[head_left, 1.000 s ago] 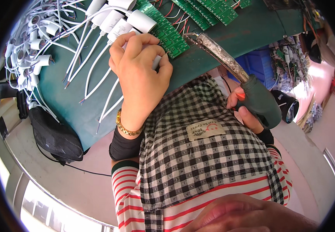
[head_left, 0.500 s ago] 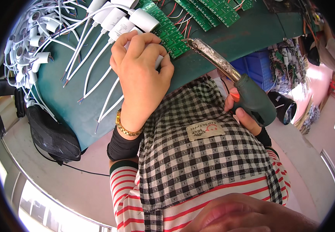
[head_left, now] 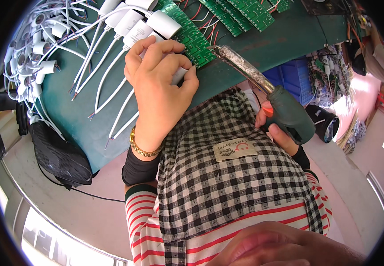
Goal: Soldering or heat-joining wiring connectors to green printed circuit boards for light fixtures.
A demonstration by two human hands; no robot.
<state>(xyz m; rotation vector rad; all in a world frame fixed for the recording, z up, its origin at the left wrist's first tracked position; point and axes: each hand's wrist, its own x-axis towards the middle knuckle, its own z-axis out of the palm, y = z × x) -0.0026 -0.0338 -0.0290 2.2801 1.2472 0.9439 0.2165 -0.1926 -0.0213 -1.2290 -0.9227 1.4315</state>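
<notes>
My left hand [head_left: 158, 84] is curled over the green work table [head_left: 227, 73], its fingers closed round a white cylindrical cable fitting [head_left: 179, 75], mostly hidden beneath them. Just past the fingertips lies a green circuit board panel [head_left: 195, 42]. My right hand [head_left: 277, 129] grips a soldering gun [head_left: 291, 113] with a dark green handle and red trigger. Its metal barrel slants up and left, the tip close to the board panel's near right corner. Beyond my left hand, several white cylindrical fittings [head_left: 163, 24] lie in a row, cables trailing toward me.
A heap of white fittings and cables [head_left: 32, 57] covers the table's left side. More green circuit boards [head_left: 234, 15] lie at the back with red and white wires. A black mesh bag [head_left: 61, 153] sits at the left edge. Right of the table stands a blue crate [head_left: 291, 77].
My left hand has shifted very slightly left, still closed round the white fitting. The soldering gun has barely moved.
</notes>
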